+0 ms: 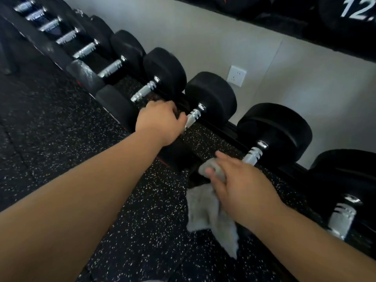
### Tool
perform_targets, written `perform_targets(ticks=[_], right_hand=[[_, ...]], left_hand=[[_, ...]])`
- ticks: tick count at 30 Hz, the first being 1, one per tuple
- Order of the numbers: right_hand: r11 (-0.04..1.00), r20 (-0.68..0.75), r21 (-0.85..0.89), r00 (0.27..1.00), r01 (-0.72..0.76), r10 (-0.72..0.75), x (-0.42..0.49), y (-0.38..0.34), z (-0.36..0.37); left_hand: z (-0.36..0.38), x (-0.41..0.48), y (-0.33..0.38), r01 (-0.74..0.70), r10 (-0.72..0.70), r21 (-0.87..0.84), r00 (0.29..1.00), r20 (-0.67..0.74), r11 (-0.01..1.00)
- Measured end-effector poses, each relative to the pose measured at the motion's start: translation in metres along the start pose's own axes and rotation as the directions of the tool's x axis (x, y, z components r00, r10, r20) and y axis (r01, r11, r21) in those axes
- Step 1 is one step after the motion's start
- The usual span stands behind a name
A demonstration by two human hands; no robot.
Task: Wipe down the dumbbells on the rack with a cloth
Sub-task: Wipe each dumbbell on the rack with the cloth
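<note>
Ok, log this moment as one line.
task: wipe dumbbells | left hand: grips dumbbell handle | right hand: holds grey cloth by next handle | cloth-to-handle contact: unclear

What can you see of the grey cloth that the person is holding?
The cloth is pale grey and looks soft and fuzzy. The right hand grips it: one part is bunched in the grip, the rest hangs crumpled below the hand, above the speckled floor. Whether it touches a dumbbell cannot be seen.
</note>
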State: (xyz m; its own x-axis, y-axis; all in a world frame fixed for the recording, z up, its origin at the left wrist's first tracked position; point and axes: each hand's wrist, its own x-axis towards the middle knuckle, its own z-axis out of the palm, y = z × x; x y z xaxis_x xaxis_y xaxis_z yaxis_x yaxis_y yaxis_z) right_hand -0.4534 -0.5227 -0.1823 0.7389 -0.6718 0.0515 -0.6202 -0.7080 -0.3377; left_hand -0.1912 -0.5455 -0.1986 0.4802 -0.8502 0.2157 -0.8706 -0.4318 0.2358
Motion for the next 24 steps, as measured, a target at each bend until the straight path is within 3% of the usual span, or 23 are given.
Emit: perform_targets(ticks=[4, 6, 10, 14, 17, 22, 24], right_hand=[[0.993, -0.34, 0.119, 0.939, -0.017, 0.057, 0.085, 0.016, -0.035], [0.985, -0.373, 0.169, 0.925, -0.011, 0.074, 0.127, 0.026, -0.05], [0.977, -0.31, 0.209, 0.945, -0.043, 0.108, 0.2, 0.05, -0.049], [0.977, -0.11, 0.202, 0.989, -0.075, 0.099, 0.255, 0.056, -0.047], [0.955, -0.091, 0.259, 0.98, -0.148, 0.176, 0.262, 0.054, -0.046], [0.995, 0.039, -0.091, 0.998, -0.05, 0.054, 0.225, 0.062, -0.039], [0.993, 0.079, -0.117, 0.996, -0.024, 0.033, 0.236, 0.064, -0.045]], left_hand=[[0.01, 0.004, -0.002, 0.064, -0.065, 0.045, 0.998, 0.021, 0.997], [0.011, 0.006, -0.003, 0.074, -0.076, 0.043, 0.996, 0.048, 0.996], [0.009, 0.004, -0.001, 0.091, -0.09, 0.0, 0.99, 0.104, 0.996], [0.004, 0.005, 0.002, 0.1, -0.1, 0.008, 0.979, 0.175, 0.995], [0.001, 0.007, 0.003, 0.116, -0.115, 0.01, 0.969, 0.218, 0.993], [-0.005, 0.01, 0.005, 0.115, -0.113, 0.014, 0.944, 0.309, 0.993], [-0.005, 0.013, 0.003, 0.116, -0.112, 0.008, 0.937, 0.332, 0.993]])
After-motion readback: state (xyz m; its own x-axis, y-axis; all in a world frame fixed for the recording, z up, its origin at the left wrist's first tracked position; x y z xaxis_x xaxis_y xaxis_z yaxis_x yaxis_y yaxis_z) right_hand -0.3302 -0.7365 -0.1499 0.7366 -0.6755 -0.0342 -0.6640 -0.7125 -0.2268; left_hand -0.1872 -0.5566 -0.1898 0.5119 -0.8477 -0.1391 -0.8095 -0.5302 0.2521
